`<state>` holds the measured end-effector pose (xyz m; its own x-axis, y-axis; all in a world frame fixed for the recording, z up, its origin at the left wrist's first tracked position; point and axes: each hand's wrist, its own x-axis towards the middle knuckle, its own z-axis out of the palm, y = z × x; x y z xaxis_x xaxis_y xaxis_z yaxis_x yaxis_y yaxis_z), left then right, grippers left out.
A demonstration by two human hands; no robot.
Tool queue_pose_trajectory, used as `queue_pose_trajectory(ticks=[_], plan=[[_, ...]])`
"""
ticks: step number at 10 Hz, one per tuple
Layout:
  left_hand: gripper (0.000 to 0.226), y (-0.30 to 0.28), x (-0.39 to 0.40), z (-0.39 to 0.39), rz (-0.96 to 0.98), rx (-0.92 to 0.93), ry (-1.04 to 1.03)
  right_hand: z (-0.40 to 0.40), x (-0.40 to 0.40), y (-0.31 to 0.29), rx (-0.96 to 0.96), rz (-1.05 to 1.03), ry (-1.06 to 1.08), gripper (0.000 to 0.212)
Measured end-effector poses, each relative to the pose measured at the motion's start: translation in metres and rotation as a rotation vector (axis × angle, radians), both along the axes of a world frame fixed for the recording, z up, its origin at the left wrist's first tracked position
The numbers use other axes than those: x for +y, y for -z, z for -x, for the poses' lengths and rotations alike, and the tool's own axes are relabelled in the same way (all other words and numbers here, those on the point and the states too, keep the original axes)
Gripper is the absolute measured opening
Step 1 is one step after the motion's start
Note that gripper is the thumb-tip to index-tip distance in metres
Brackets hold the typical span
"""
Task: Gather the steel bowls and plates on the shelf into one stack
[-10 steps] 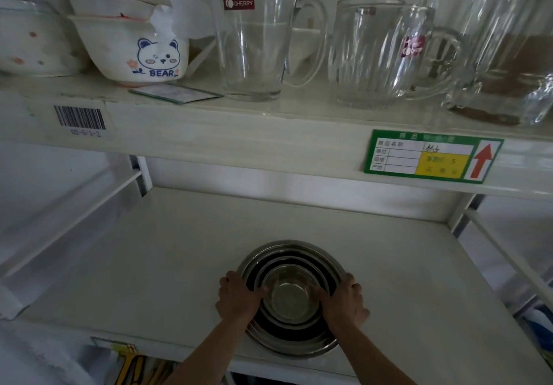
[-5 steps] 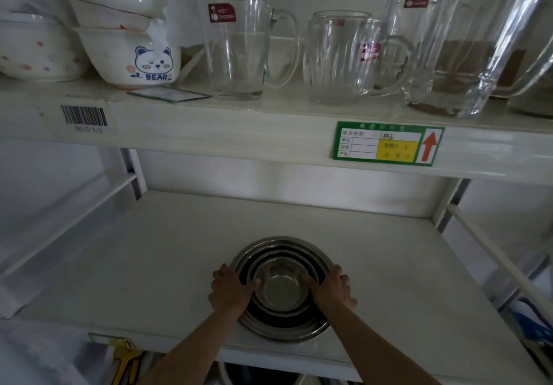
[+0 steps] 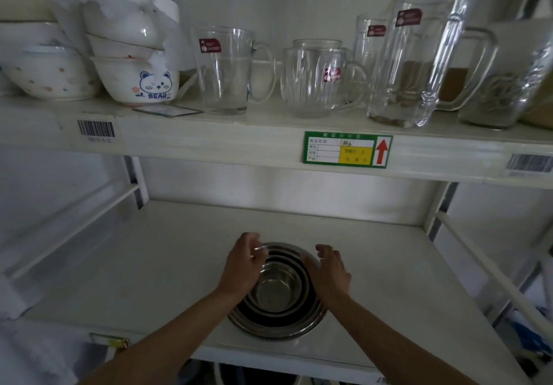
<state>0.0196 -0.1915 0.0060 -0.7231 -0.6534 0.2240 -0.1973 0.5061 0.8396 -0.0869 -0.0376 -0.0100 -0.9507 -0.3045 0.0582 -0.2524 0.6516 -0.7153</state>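
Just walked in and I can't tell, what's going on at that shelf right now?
A person is tidying steel dishes on the lower shelf. The bowls and plates sit nested in one stack near the front edge. The left hand and the right hand flank the stack with loosely curled fingers; whether they touch the rim is unclear. On the shelf above stand glass mugs and white bowls, untouched.
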Motion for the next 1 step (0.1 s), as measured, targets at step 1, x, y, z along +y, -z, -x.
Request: queue_pose_trajectory(ticks=[1], plan=[[0.021, -0.0332, 0.0356, -0.026, 0.07, 0.082, 0.248, -0.0149, 0.0113, -0.0259, 0.059, 0.252, -0.115, 0.031]])
